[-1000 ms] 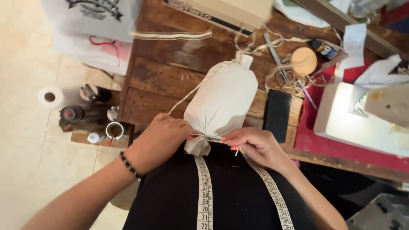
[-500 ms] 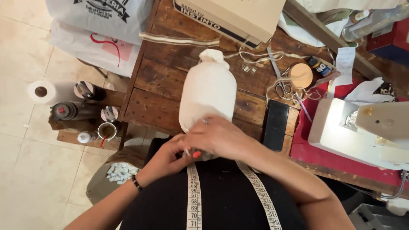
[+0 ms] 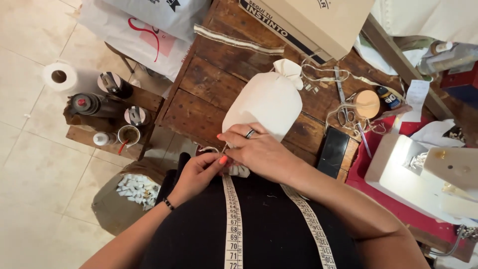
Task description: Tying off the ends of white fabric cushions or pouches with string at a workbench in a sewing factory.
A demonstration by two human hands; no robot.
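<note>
A stuffed cream cloth bag lies on the dark wooden table, its tied far end pointing away from me. Both hands work at its near end by the table's edge. My left hand pinches a thin cord at the bag's mouth. My right hand, with a ring, reaches across and pinches the same cord, its fingers meeting the left ones. A white measuring tape hangs round my neck over a black top.
Scissors, a round wooden piece, a black flat case and loose cords lie on the table. A white sewing machine stands at right, a cardboard box at the back. Left: a stool with cups, a paper roll, bags.
The view has shifted and the bag now lies farther up the table. My hands came together at its near end, the right crossing over toward the left, both now pinching the cord.
</note>
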